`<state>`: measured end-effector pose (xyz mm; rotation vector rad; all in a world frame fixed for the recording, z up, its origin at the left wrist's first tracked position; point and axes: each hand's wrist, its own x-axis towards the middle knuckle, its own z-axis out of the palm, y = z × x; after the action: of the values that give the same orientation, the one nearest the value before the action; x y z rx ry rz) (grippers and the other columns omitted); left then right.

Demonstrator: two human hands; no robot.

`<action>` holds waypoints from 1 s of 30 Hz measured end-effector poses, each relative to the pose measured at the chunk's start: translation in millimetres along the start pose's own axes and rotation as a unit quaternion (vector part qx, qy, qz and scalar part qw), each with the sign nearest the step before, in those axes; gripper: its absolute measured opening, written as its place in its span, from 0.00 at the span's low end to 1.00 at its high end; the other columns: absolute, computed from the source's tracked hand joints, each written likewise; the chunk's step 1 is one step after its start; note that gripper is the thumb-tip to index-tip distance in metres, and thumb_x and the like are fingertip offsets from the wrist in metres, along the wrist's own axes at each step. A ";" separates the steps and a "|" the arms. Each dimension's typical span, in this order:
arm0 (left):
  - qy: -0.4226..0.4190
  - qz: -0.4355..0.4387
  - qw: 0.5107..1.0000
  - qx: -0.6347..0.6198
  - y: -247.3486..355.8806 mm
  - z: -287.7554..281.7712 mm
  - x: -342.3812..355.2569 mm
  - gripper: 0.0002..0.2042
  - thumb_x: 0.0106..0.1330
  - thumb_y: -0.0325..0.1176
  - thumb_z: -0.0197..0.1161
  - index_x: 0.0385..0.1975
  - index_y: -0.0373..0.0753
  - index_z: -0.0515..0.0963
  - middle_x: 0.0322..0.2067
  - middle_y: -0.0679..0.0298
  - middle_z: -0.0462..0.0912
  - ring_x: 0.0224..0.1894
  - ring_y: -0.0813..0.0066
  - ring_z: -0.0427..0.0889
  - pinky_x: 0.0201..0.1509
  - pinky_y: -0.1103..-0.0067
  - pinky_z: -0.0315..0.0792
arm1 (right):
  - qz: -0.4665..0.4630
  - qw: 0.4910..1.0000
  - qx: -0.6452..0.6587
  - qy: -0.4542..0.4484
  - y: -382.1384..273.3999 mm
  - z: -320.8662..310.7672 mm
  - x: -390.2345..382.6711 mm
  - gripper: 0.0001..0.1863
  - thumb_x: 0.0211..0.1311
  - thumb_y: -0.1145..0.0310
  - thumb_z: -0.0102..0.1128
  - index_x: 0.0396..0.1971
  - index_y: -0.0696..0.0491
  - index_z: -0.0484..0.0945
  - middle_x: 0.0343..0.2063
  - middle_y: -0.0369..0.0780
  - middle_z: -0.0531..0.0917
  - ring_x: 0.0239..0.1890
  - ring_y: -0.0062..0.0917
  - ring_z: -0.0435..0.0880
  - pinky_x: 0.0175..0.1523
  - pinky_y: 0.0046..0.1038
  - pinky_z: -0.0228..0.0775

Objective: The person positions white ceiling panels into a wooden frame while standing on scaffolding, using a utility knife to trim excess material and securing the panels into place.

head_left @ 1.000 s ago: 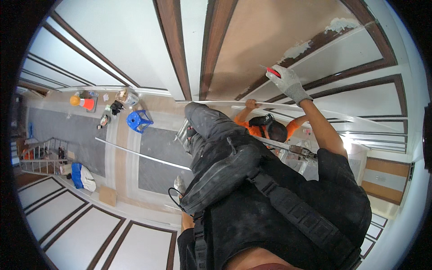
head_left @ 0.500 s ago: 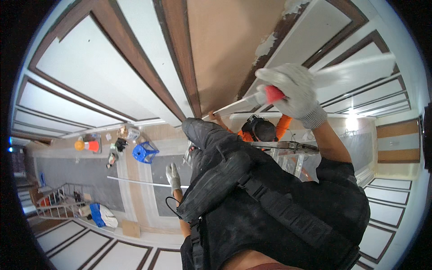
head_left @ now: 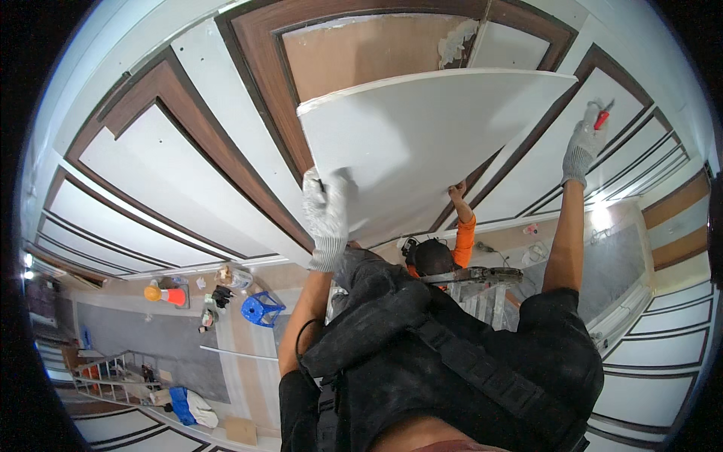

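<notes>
Clasping a panel (head_left: pixel 425 139) by its edge, the left hand (head_left: pixel 326 215) shows a closed grip while the right hand (head_left: pixel 584 143) curls its grip around a red tool (head_left: pixel 602 120).

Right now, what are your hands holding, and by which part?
Left hand: the white panel, by its left edge. Right hand: a red-handled tool, by its handle.

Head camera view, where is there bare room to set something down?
The grey floor between the orange cone and the metal frame looks bare, as does the tan strip between the white rod and brown board. It's crowded along the wall from cone to blue stool; higher up, the white panel crowds the left hand.
</notes>
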<state>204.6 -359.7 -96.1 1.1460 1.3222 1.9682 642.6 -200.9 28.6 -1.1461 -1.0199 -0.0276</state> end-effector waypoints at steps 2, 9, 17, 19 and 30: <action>0.041 0.030 0.998 0.040 -17.8 4.2 12.8 0.11 0.76 0.37 0.60 0.39 0.34 0.75 0.30 0.71 0.72 0.34 0.82 0.69 0.40 0.79 0.68 | 0.049 0.998 0.011 -0.049 34.4 1.5 7.6 0.24 0.76 0.53 0.58 0.61 0.55 0.77 0.32 0.32 0.78 0.22 0.11 0.63 0.27 0.18 0.57; 0.028 0.089 0.990 0.104 -19.3 0.2 48.9 0.19 0.76 0.42 0.63 0.25 0.39 0.68 0.22 0.76 0.57 0.27 0.85 0.56 0.29 0.80 0.56 | 0.126 0.946 0.050 -0.294 56.6 49.7 -16.2 0.27 0.75 0.50 0.59 0.63 0.54 0.77 0.21 0.27 0.67 0.22 0.11 0.61 0.28 0.19 0.55; -0.012 0.048 0.988 0.147 -20.7 6.1 67.8 0.17 0.75 0.41 0.64 0.23 0.41 0.72 0.21 0.77 0.63 0.26 0.87 0.58 0.29 0.82 0.57 | 0.148 0.959 -0.002 -0.242 87.1 75.3 15.5 0.26 0.65 0.41 0.67 0.43 0.52 0.81 0.20 0.26 0.65 0.23 0.12 0.62 0.31 0.20 0.55; -0.009 0.043 0.988 0.146 -25.9 7.2 71.9 0.18 0.75 0.42 0.64 0.23 0.41 0.72 0.21 0.77 0.64 0.26 0.87 0.58 0.29 0.82 0.57 | 0.138 0.960 -0.002 -0.243 93.1 72.9 17.1 0.25 0.64 0.40 0.68 0.36 0.50 0.79 0.20 0.26 0.65 0.23 0.12 0.62 0.31 0.21 0.55; -0.027 0.068 0.982 0.175 -44.0 -34.4 108.6 0.18 0.76 0.41 0.64 0.23 0.40 0.72 0.21 0.77 0.65 0.26 0.86 0.59 0.30 0.80 0.59 | 0.089 0.968 0.047 -0.232 86.6 87.9 -2.4 0.22 0.68 0.53 0.69 0.50 0.55 0.81 0.23 0.28 0.75 0.26 0.12 0.70 0.34 0.19 0.62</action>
<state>116.9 -275.0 -102.6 1.4767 1.6453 1.8253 627.0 -95.4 -33.5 -1.1801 -1.3080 0.4462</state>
